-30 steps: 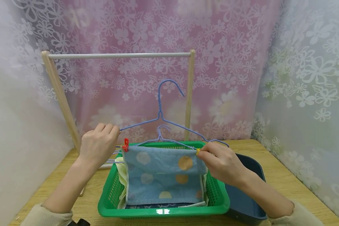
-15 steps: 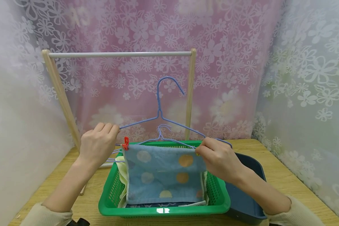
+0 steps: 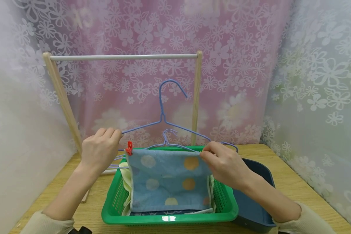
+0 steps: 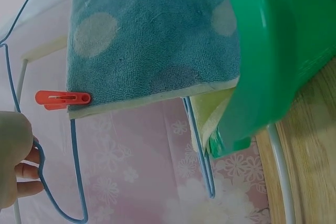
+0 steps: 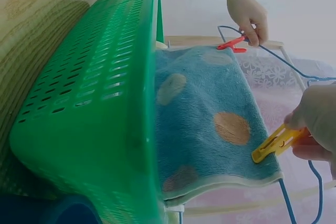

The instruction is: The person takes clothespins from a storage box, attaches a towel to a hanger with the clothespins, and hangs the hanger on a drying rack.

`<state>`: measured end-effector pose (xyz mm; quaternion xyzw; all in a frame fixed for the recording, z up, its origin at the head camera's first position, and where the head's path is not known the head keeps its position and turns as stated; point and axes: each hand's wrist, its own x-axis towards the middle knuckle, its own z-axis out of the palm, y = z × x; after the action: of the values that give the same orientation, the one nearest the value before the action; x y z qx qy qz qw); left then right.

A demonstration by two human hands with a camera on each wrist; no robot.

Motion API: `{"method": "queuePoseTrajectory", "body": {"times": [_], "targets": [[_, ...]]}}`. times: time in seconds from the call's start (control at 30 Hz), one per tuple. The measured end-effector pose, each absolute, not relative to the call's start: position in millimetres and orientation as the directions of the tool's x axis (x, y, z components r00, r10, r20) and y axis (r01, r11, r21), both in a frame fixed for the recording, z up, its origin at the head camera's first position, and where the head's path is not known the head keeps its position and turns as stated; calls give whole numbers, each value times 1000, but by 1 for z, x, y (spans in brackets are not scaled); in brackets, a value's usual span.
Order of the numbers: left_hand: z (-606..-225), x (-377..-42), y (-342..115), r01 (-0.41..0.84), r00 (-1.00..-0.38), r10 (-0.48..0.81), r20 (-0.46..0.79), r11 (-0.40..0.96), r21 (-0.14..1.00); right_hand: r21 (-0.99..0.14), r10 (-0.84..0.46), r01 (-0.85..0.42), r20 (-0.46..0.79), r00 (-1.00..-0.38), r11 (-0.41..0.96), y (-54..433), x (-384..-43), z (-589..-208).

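Gripping the left shoulder of the blue hanger (image 3: 162,117), your left hand (image 3: 100,148) has its fingers curled round the wire; your right hand (image 3: 226,162) pinches the yellow clip (image 5: 273,145) at the right top corner of the blue spotted towel (image 3: 166,180). Yellow clip is covered by your fingers in the head view, plain in the right wrist view. Red clip (image 3: 130,148) sits on the towel's left top corner. Towel hangs in front of you, lower part inside the green basket (image 3: 134,220), hiding most of the hanger's bottom bar. Pale yellow cloth (image 3: 125,175) and a dark patterned cloth (image 3: 161,213) show only at the towel's edges. More hangers (image 3: 165,139) behind it; count hard to make out. Left wrist view cuts your left hand off at the frame edge. Dark bin (image 3: 255,208), right of the basket, is partly behind your right forearm; the black object (image 3: 84,230) by your left sleeve is cut off, can't tell what. Surface is a wood-grain table (image 3: 292,182). Far left stands a wooden rack with a pale rail (image 3: 123,57), its base partly blocked; beyond it a pink flowered curtain (image 3: 134,32), with whitish flowered sheeting (image 3: 324,65) on the right.
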<state>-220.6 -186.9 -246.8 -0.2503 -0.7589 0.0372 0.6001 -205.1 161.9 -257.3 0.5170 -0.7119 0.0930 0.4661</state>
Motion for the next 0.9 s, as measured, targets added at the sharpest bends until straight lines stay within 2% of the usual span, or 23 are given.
{"method": "queuePoseTrajectory", "body": {"times": [0.43,0.67,0.9], "targets": [[-246,-219,-189,307,-176,438,881,875,-374,415,-669,-770,743,-19,483,163,-214,-261],[-245,-219,-189,316,-194,436,879,876,-365,373,-629,-763,776,-55,527,167,-214,-259],[-244,-217,-190,327,-204,442,873,872,-365,363,-603,-765,797,-41,532,171,-215,-256]]}}
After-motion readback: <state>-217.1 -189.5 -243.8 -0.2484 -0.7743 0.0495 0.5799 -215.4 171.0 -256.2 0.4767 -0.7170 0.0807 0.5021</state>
